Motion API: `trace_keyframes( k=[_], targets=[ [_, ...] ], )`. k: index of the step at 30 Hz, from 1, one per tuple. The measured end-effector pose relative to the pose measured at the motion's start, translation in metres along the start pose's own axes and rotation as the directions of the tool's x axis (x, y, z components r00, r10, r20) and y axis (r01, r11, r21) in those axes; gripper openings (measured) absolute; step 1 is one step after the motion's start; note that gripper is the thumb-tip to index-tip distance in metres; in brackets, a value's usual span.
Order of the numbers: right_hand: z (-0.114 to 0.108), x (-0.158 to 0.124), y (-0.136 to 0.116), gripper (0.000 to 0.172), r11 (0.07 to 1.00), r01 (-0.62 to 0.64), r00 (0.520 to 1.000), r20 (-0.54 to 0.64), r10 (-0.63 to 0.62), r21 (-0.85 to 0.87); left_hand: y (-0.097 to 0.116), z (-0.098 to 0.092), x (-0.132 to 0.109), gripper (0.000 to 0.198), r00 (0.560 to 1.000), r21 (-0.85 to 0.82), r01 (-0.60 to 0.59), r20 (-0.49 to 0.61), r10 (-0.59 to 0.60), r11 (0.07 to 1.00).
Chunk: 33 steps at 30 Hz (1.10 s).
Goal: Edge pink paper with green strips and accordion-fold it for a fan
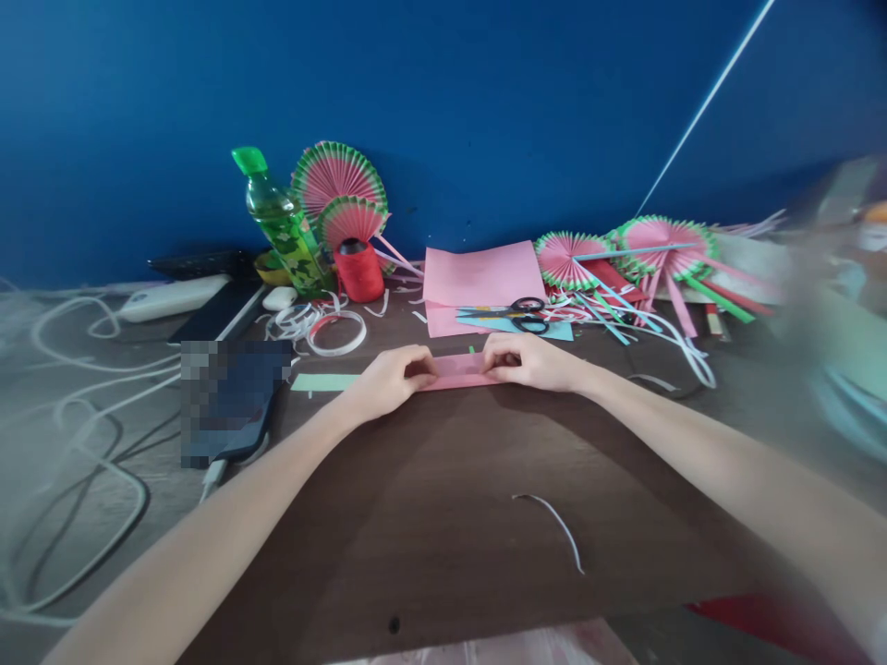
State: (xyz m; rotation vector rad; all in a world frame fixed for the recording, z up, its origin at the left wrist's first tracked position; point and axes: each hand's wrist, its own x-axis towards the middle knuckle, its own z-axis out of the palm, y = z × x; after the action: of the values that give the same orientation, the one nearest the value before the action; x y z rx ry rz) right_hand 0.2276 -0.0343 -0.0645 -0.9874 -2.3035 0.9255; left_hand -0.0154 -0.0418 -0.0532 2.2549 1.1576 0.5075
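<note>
As both grips (pixel 388 380) (pixel 532 362) pinch, a pink strip (pixel 460 371) lies — between.

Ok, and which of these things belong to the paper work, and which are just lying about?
Likely part of it:
pink paper strip, held between the left hand and right hand
pink paper sheets
scissors
pleated paper fans
red spool, perhaps

Probably just lying about:
green-capped bottle
phone
white cable
</note>
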Motion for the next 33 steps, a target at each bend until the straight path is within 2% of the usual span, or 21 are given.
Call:
trace_keyframes(
  k=[13,17,21,23,29,33],
  targets=[
    [0.002,-0.002,0.0,0.004,0.997,0.052,0.999,0.012,-0.052,-0.056,-0.002,0.002,-0.001,0.003,0.997,0.032,-0.065,0.039,0.063,0.997],
    [0.004,-0.004,-0.003,0.004,0.998,0.035,0.999,0.002,-0.035,-0.057,-0.004,0.003,-0.002,0.019,0.99,0.028,-0.123,0.076,0.12,0.992],
    [0.006,-0.006,-0.004,0.027,0.995,0.086,0.996,0.043,-0.084,-0.042,-0.007,0.005,-0.002,0.037,0.972,0.095,-0.2,0.148,0.185,0.975],
    [0.005,-0.006,-0.003,0.032,0.99,0.127,0.99,0.072,-0.123,-0.063,-0.009,0.005,-0.001,0.041,0.966,0.145,-0.221,0.17,0.196,0.964],
    [0.005,-0.007,0.005,0.026,0.976,0.16,0.987,0.057,-0.153,-0.147,-0.007,0.002,-0.001,0.04,0.979,0.272,-0.139,0.185,0.09,0.952],
    [0.005,-0.007,0.008,0.023,0.969,0.153,0.988,0.049,-0.146,-0.193,-0.009,-0.002,0.0,0.041,0.974,0.254,-0.105,0.219,0.048,0.962]
  ],
)
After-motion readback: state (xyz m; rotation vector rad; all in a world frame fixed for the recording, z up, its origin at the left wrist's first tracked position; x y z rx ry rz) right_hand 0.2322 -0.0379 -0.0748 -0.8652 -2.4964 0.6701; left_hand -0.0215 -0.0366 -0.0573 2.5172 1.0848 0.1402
